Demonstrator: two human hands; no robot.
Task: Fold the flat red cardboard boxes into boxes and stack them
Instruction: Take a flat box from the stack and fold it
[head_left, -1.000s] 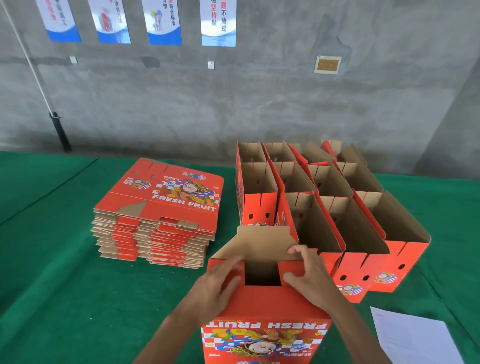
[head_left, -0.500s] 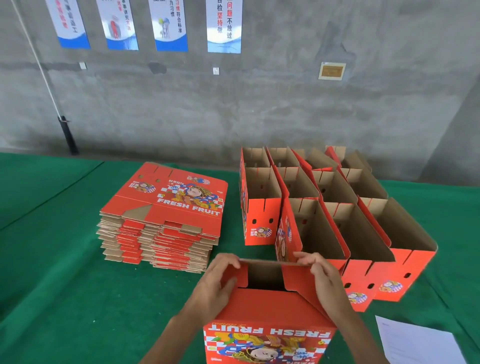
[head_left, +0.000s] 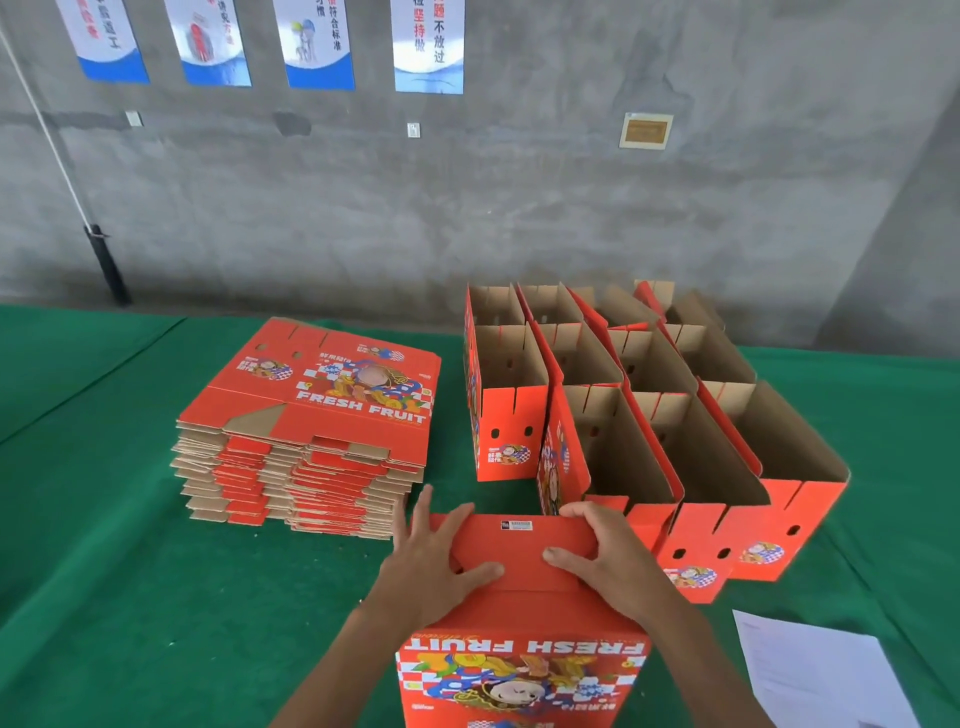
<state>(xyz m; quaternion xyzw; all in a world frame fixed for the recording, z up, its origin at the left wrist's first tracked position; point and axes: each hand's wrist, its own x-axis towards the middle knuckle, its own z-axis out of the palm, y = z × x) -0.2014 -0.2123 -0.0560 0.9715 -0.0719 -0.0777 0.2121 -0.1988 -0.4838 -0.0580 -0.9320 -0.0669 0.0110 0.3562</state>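
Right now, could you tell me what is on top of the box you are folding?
Both hands, left hand and right hand, press flat on the box's closed red end flaps; a small barcode label shows. The inside is covered.

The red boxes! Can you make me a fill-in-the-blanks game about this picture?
1. Both hands, the left hand and the right hand, press on the top flaps of the red box, whose printed words "FRESH FRUIT" read ____ from this view.
2. The stack of flat boxes lies to the ____ of the folded boxes.
3. The table cover is ____ in colour.
4. A sheet of white ____ lies right of the red box.

Missing words: upside down; left; green; paper
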